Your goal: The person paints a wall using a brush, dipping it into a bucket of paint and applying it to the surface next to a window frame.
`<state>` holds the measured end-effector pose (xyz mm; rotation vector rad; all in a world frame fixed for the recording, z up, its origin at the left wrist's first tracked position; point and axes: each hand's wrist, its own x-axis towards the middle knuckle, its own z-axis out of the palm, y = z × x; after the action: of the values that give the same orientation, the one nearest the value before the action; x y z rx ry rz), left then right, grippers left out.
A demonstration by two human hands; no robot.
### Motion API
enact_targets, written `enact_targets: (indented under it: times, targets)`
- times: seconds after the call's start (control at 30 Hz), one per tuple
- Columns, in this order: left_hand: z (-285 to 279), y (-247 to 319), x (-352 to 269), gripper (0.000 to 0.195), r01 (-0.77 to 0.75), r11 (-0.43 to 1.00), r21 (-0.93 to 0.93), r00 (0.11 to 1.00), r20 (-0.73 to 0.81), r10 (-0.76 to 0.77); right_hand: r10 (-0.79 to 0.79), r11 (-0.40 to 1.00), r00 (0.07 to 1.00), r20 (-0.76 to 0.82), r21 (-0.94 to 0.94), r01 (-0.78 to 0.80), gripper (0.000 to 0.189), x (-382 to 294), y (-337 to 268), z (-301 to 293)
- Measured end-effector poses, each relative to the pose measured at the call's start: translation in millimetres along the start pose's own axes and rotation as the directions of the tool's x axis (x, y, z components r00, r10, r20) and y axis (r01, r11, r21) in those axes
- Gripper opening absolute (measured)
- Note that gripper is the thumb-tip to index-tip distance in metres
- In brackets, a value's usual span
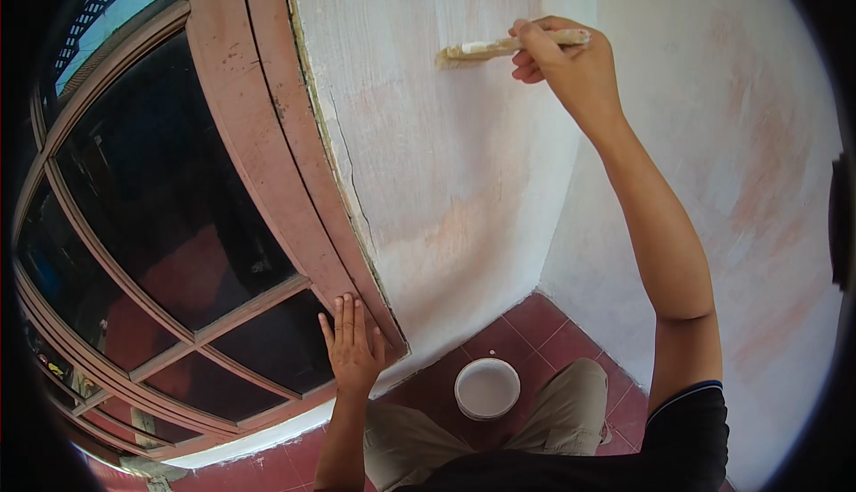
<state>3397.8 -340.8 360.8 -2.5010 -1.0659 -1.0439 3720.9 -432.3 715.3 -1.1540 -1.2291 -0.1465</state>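
My right hand [565, 51] grips the handle of a paintbrush [491, 47], which is smeared with pale paint. Its bristles meet the plastered wall [414, 131], where streaky white paint lies over a pinkish ground. A thin crack runs down this wall beside the window frame. My left hand [353, 348] rests flat, fingers spread, on the lower part of the pinkish-brown wooden window frame [267, 104]. Between my knees, a white bucket [487, 390] of whitish paint stands on the floor.
Dark glass panes [167, 178] fill the window at left. A second wall [702, 158] with patchy paint meets the first in a corner at right. Red floor tiles [535, 318] lie below, with a small white spot [492, 352] behind the bucket.
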Motion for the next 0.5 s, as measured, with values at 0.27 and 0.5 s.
enact_targets:
  times: [0.27, 0.5]
  targets:
    - [0.1, 1.6, 0.5, 0.061, 0.010, 1.000, -0.005, 1.000, -0.016, -0.010, -0.360, 0.902, 0.902, -0.237, 0.159, 0.402, 0.029, 64.5, -48.1, 15.4]
    - [-6.3, 0.0, -0.6, 0.059, 0.010, 0.999, 0.031, 1.000, -0.020, -0.009, -0.162, 0.965, 0.957, -0.240, 0.162, 0.204, 0.020, -61.8, 61.6, 39.2]
